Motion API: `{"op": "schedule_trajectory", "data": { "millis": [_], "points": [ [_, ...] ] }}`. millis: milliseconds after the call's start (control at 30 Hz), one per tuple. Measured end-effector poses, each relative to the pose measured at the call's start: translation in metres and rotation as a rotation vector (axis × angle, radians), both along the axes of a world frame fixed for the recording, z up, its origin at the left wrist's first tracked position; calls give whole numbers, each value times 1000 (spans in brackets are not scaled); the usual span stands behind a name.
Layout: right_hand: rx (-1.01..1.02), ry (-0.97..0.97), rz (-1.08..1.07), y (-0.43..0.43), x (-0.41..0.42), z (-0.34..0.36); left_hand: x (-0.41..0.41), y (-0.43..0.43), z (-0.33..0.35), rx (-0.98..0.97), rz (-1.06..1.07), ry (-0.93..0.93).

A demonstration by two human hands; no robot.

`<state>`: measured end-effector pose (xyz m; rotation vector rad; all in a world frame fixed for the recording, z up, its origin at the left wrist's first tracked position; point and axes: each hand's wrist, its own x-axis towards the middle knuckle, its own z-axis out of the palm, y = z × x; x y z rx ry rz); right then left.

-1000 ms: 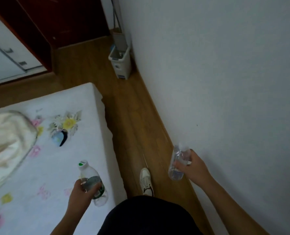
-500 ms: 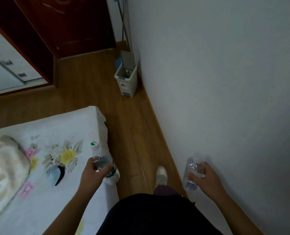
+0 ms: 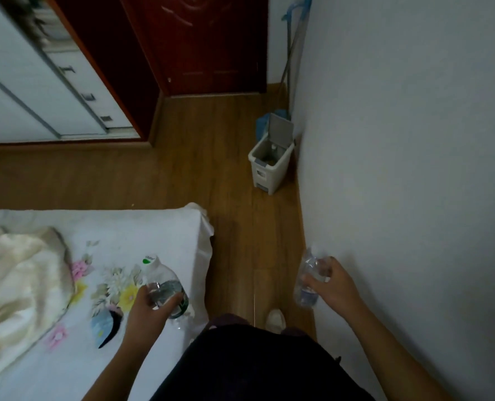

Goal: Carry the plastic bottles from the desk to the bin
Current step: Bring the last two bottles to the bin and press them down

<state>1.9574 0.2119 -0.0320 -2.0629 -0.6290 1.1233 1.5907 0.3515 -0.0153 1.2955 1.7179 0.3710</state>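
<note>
My left hand [image 3: 149, 309] grips a clear plastic bottle with a green label and a white-and-green cap [image 3: 161, 277], held over the corner of the bed. My right hand [image 3: 331, 286] holds a smaller clear plastic bottle [image 3: 308, 273] close to the wall on the right. Ahead on the floor against that wall stands a small beige bin [image 3: 269, 166] with its lid tipped up. Something small lies inside it.
A bed [image 3: 142, 227] with a white flowered sheet and a cream blanket [image 3: 17, 279] fills the left. A strip of wooden floor [image 3: 240, 227] runs between bed and wall toward the bin. A mop handle [image 3: 291, 50] leans behind the bin; a dark red door [image 3: 208, 41] and a wardrobe [image 3: 32, 91] stand beyond.
I have walked forward along the strip of floor. The bin now appears nearer and lower in view, and the bed's corner has slid toward me. Both hands keep their bottles.
</note>
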Motion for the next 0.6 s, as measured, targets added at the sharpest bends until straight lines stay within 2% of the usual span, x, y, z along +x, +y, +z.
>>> {"op": "schedule_trajectory", "data": {
  "millis": [167, 300, 500, 600],
  "points": [
    [18, -13, 137, 119, 31, 10, 0, 47, -6, -31, 186, -6],
    [5, -52, 196, 193, 54, 4, 10, 104, -19, -53, 256, 4],
    [-75, -103, 149, 267, 94, -1, 51, 221, -27, -78, 186, 25],
    [-106, -135, 86, 290, 117, -6, 90, 288, -20, -105, 53, -2]
  ]
}}
